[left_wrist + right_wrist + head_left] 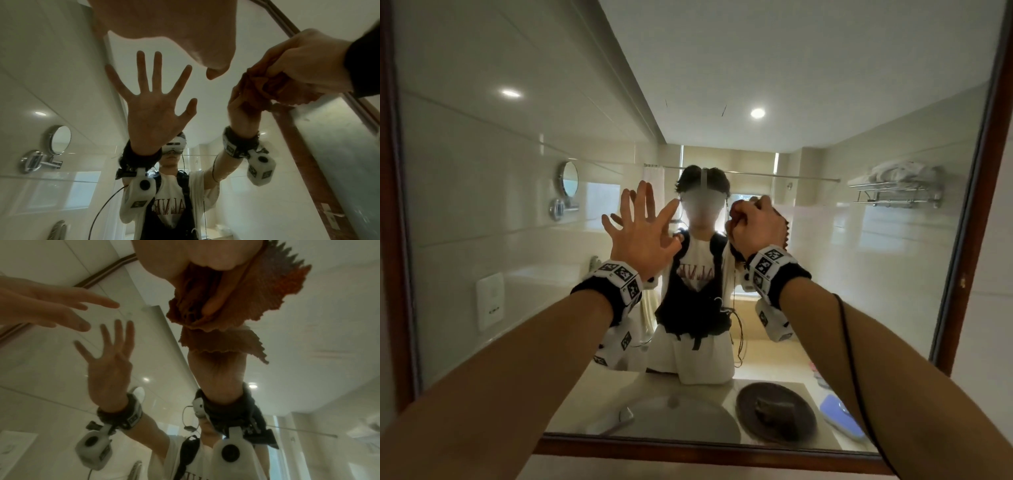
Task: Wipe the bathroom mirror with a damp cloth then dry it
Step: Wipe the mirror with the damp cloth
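The bathroom mirror [825, 85] fills the head view, set in a dark wooden frame [964, 240]. My right hand [756, 229] grips a bunched orange-brown cloth [267, 288] with a zigzag edge and holds it against the glass at about head height. The cloth [265, 84] bulges out of my right fist [308, 61], and a strip of it shows past my right hand's edge [787, 229]. My left hand [640, 233] is raised flat, fingers spread, close in front of the glass and left of the cloth. It holds nothing. A small gap separates its fingertips [111, 305] from their reflection.
The glass reflects a person wearing a headset, a basin, a dark dish with a brown block, a round wall mirror on an arm and a towel rack. The frame's lower rail [688, 448] runs below my forearms. A black cable [849, 342] lies along my right forearm.
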`<move>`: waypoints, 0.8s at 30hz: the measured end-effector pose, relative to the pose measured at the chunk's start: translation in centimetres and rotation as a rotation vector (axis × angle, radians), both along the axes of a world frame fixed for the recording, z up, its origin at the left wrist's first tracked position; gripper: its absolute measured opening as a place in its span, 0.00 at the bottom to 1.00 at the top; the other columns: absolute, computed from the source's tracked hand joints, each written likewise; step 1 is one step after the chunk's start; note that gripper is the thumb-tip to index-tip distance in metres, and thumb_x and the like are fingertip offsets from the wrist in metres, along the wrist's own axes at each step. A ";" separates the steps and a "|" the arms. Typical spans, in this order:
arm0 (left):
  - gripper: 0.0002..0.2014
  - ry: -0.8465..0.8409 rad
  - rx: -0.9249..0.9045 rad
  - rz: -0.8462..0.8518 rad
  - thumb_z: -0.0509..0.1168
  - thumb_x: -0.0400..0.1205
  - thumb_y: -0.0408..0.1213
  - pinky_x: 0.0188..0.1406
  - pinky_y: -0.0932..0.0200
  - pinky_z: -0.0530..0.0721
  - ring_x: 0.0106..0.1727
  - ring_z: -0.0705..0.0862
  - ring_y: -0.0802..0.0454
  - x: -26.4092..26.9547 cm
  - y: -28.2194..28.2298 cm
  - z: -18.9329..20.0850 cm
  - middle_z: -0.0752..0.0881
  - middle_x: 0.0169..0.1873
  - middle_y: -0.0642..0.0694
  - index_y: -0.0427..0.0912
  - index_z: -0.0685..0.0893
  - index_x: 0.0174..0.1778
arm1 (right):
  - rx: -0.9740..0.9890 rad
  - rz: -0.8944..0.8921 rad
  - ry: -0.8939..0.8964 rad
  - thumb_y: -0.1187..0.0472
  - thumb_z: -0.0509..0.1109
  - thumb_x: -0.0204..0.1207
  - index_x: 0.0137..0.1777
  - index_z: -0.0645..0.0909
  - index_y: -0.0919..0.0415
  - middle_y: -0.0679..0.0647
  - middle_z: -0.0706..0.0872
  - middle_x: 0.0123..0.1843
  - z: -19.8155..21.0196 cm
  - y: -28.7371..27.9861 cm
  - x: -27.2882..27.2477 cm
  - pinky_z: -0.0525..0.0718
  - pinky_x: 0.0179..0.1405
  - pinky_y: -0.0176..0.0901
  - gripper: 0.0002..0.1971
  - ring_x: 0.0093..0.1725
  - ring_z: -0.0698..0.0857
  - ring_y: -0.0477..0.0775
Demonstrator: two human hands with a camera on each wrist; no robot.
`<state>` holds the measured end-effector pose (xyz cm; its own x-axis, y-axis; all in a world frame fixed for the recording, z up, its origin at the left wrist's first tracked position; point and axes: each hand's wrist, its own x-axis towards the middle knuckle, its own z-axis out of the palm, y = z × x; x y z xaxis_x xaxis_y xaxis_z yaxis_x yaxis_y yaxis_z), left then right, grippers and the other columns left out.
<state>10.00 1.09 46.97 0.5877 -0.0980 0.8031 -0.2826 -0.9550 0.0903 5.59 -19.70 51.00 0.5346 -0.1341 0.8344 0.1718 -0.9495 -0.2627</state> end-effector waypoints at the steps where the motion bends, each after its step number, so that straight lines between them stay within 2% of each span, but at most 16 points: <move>1: 0.34 -0.007 -0.003 -0.001 0.55 0.81 0.67 0.74 0.17 0.50 0.86 0.36 0.36 0.0 0.7 0.0 0.33 0.85 0.46 0.71 0.49 0.82 | -0.019 0.022 0.000 0.54 0.68 0.76 0.57 0.86 0.54 0.56 0.79 0.61 0.0 1.6 0.4 0.83 0.53 0.47 0.12 0.50 0.83 0.61; 3: 0.34 -0.008 -0.017 -0.005 0.55 0.81 0.67 0.74 0.18 0.50 0.86 0.36 0.37 0.0 2.2 -0.2 0.34 0.86 0.46 0.71 0.50 0.82 | -0.056 0.059 0.010 0.56 0.68 0.76 0.56 0.86 0.54 0.56 0.79 0.61 -0.3 4.5 1.3 0.84 0.51 0.49 0.11 0.49 0.83 0.62; 5: 0.33 -0.004 -0.025 -0.005 0.55 0.81 0.67 0.74 0.18 0.50 0.86 0.37 0.37 -0.1 3.6 -0.5 0.35 0.86 0.46 0.71 0.50 0.81 | -0.072 0.082 0.024 0.57 0.70 0.74 0.52 0.86 0.54 0.54 0.79 0.62 -0.9 6.6 2.0 0.83 0.50 0.46 0.08 0.49 0.83 0.60; 8: 0.34 0.006 -0.016 0.000 0.56 0.81 0.67 0.74 0.18 0.50 0.86 0.37 0.37 -0.1 5.3 -1.0 0.36 0.86 0.45 0.71 0.50 0.82 | -0.069 0.103 0.045 0.61 0.69 0.73 0.48 0.87 0.55 0.52 0.79 0.62 -1.7 7.6 2.2 0.83 0.51 0.47 0.07 0.49 0.83 0.60; 10: 0.34 0.022 -0.007 0.002 0.56 0.81 0.66 0.74 0.18 0.49 0.86 0.37 0.37 -0.2 5.9 -1.1 0.36 0.86 0.45 0.71 0.50 0.82 | -0.064 0.112 0.049 0.60 0.68 0.75 0.48 0.88 0.54 0.52 0.80 0.60 -1.8 7.0 1.8 0.83 0.53 0.50 0.08 0.51 0.82 0.60; 13: 0.35 0.043 0.012 0.014 0.55 0.81 0.66 0.75 0.19 0.49 0.86 0.36 0.38 -0.3 5.9 -1.2 0.35 0.86 0.45 0.71 0.49 0.82 | -0.030 0.082 0.022 0.55 0.70 0.76 0.50 0.90 0.50 0.49 0.81 0.59 -1.9 5.0 0.9 0.83 0.54 0.46 0.08 0.53 0.83 0.58; 15: 0.35 0.038 0.021 0.018 0.56 0.81 0.66 0.74 0.19 0.50 0.86 0.37 0.38 -0.4 5.7 -1.2 0.36 0.86 0.44 0.71 0.49 0.83 | -0.006 0.033 0.014 0.56 0.71 0.76 0.54 0.89 0.49 0.50 0.81 0.62 -1.8 3.0 0.0 0.81 0.59 0.46 0.10 0.58 0.82 0.57; 18: 0.35 0.035 0.022 0.009 0.57 0.81 0.65 0.74 0.19 0.51 0.86 0.38 0.37 -0.5 5.2 -1.2 0.36 0.86 0.44 0.70 0.50 0.82 | 0.106 -0.030 0.046 0.59 0.68 0.78 0.62 0.85 0.48 0.56 0.74 0.69 -1.3 -0.3 -1.7 0.78 0.66 0.51 0.14 0.62 0.79 0.62; 21: 0.34 0.055 0.018 0.002 0.56 0.81 0.66 0.74 0.19 0.50 0.86 0.36 0.39 -0.7 4.5 -1.1 0.34 0.86 0.45 0.71 0.50 0.82 | 0.148 -0.139 0.057 0.59 0.61 0.78 0.70 0.75 0.51 0.62 0.68 0.68 -1.2 -2.6 -2.5 0.81 0.60 0.57 0.19 0.59 0.78 0.69; 22: 0.34 0.063 0.013 -0.006 0.56 0.81 0.66 0.75 0.19 0.50 0.86 0.36 0.39 -0.8 4.3 -1.2 0.34 0.86 0.46 0.71 0.50 0.82 | 0.180 -0.148 0.044 0.58 0.60 0.79 0.71 0.72 0.52 0.61 0.68 0.65 -1.3 -3.1 -2.5 0.81 0.54 0.55 0.20 0.58 0.78 0.68; 24: 0.34 0.072 0.004 -0.016 0.55 0.82 0.66 0.75 0.19 0.49 0.86 0.35 0.39 -1.0 4.1 -1.3 0.33 0.85 0.47 0.71 0.49 0.82 | 0.232 -0.145 0.036 0.56 0.57 0.81 0.72 0.70 0.54 0.54 0.68 0.59 -1.4 -3.6 -2.2 0.75 0.44 0.47 0.19 0.55 0.77 0.61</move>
